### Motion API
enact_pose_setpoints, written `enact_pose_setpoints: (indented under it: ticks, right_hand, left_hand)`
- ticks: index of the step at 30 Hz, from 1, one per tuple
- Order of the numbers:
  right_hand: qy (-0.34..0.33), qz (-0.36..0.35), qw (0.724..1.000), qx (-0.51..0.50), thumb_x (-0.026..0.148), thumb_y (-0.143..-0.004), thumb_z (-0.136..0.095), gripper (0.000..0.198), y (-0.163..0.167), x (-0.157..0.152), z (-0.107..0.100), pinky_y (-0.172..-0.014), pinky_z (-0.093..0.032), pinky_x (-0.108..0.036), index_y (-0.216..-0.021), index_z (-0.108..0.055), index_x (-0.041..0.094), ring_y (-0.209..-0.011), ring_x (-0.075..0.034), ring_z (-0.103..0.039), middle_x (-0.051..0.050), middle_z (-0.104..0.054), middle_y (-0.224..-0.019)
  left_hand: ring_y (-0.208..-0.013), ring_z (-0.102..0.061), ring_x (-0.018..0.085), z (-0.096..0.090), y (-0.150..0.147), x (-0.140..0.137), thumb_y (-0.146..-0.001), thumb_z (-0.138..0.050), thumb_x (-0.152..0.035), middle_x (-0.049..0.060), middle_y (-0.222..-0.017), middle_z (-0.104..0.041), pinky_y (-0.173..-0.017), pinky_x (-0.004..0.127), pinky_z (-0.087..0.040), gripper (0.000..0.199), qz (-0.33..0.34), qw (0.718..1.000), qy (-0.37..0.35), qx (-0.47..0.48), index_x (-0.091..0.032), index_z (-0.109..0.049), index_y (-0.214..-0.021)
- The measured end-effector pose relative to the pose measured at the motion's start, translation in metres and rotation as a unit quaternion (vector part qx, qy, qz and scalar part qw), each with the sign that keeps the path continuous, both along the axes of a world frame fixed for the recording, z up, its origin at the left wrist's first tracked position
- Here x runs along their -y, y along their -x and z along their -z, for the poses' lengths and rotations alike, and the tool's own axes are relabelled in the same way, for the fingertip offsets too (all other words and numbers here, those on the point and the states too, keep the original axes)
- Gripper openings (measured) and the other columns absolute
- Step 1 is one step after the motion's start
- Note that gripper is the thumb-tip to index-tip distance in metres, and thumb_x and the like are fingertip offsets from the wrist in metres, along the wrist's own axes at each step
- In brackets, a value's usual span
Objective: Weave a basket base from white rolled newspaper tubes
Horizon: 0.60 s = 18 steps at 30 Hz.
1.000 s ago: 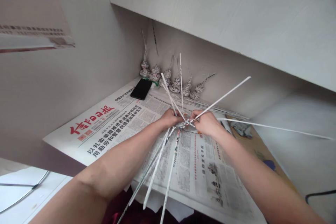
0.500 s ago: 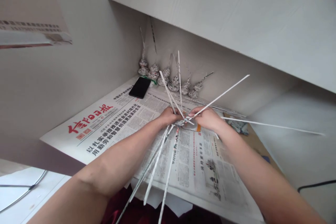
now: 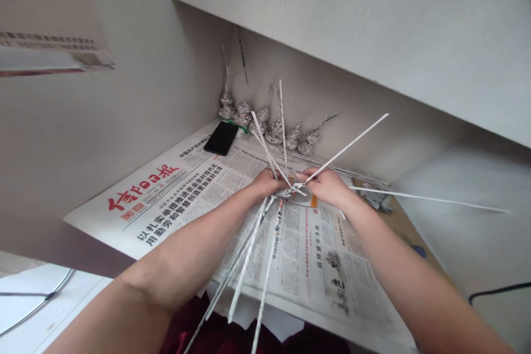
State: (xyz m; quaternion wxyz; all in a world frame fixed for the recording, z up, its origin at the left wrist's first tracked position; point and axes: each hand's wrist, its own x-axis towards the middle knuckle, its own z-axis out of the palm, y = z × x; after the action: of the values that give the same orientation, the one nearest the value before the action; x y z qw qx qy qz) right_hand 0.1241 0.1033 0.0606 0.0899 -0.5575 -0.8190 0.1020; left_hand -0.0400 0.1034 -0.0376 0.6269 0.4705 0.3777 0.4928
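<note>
Between my hands is a small woven centre of rolled paper strips point(image 3: 284, 193), with several long strips fanning out from it. My left hand point(image 3: 266, 182) is closed on the left edge of this weave, thumb and fingers pinched together. On the other side, my right hand point(image 3: 323, 183) pinches a white paper strip point(image 3: 347, 147) near its base; the strip points up to the right. Other strips point(image 3: 249, 263) hang toward me over the front edge. Part of the weave is hidden behind my fingers.
Newspaper point(image 3: 182, 193) covers the tabletop. A black phone point(image 3: 221, 139) lies at the back left. Several woven gourd-shaped paper pieces point(image 3: 274, 133) line the back wall. Crumpled paper point(image 3: 376, 199) lies on cardboard at the right. A slanted white panel point(image 3: 352, 16) overhangs the table.
The strip in my right hand has swung slightly to the left and lower at its tip. Another upright strip has shifted a little left. My left hand has barely moved.
</note>
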Motion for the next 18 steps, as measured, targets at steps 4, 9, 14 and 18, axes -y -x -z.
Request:
enact_pose_setpoints:
  ticks: [4,9,14,18]
  right_hand:
    - [-0.027,-0.011,0.999,0.045,0.033,-0.082,-0.064,0.015,0.006,0.003,0.009,-0.069,-0.041,-0.026,-0.084,-0.075,0.024,-0.078,-0.018,-0.064,-0.003,-0.074,-0.082]
    - [-0.11,-0.048,0.986,0.113,0.019,-0.083,-0.058,0.015,0.011,0.008,0.019,-0.083,-0.04,-0.032,-0.086,-0.072,0.022,-0.096,-0.024,-0.062,-0.007,-0.073,-0.091]
    - [-0.203,-0.067,0.973,0.086,0.035,-0.089,-0.057,0.028,0.0,0.026,0.01,-0.089,-0.041,-0.041,-0.11,-0.067,0.019,-0.105,-0.03,-0.058,-0.012,-0.07,-0.109]
    - [-0.288,-0.07,0.955,-0.029,0.04,-0.091,-0.055,0.028,-0.033,0.058,-0.001,-0.091,-0.044,-0.039,-0.107,-0.067,0.02,-0.101,-0.025,-0.061,-0.009,-0.071,-0.107]
  left_hand:
    - [-0.058,-0.06,0.013,0.002,-0.001,0.0,-0.058,-0.079,-0.024,0.004,-0.067,-0.07,-0.057,0.023,-0.046,0.02,-0.016,1.0,-0.018,-0.018,-0.011,-0.073,-0.072]
    - [-0.052,-0.056,0.011,0.002,0.001,0.0,-0.06,-0.077,-0.022,0.002,-0.059,-0.066,-0.053,0.021,-0.043,0.014,-0.021,0.999,-0.023,-0.035,-0.011,-0.072,-0.067]
    - [-0.049,-0.056,0.011,-0.005,0.003,0.001,-0.058,-0.077,-0.017,0.002,-0.059,-0.066,-0.047,0.02,-0.043,0.016,-0.026,0.999,0.01,0.025,-0.01,-0.072,-0.071]
    - [-0.04,-0.052,0.01,-0.007,0.005,-0.002,-0.061,-0.074,-0.015,0.003,-0.055,-0.065,-0.038,0.02,-0.035,0.015,0.017,0.998,0.063,0.02,-0.008,-0.072,-0.074]
